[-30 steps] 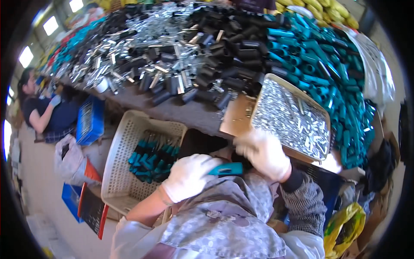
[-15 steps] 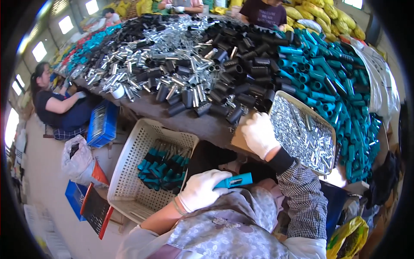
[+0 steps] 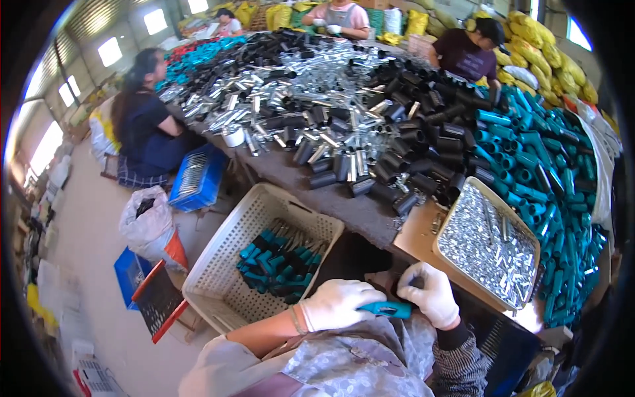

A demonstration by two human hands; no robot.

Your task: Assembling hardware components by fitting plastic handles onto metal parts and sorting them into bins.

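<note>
In my gloved left hand [image 3: 338,304] is a teal plastic handle [image 3: 389,309], held low above my patterned apron [image 3: 350,360]. My gloved right hand [image 3: 428,294] is at the handle's free end, thumb and fingers curled together in a pinch. Whatever may sit between those fingers is too small or hidden to name. Left of my hands is a cream perforated basket [image 3: 228,245] with several teal-and-black handled tools [image 3: 281,261] inside. Beyond my right hand, a shallow tray [image 3: 438,243] carries many small shiny metal pieces [image 3: 486,241].
Black sleeves [image 3: 423,135], silver metal tubes [image 3: 251,92] and teal handles [image 3: 562,192] are heaped across the table [image 3: 281,173]. A blue crate [image 3: 210,188], a white sack [image 3: 147,225] and a red-edged rack [image 3: 159,304] stand left. Several people sit around the table.
My right hand has come down from beside the metal-piece tray to the end of the teal handle. The left hand keeps its hold. The whole view has shifted.
</note>
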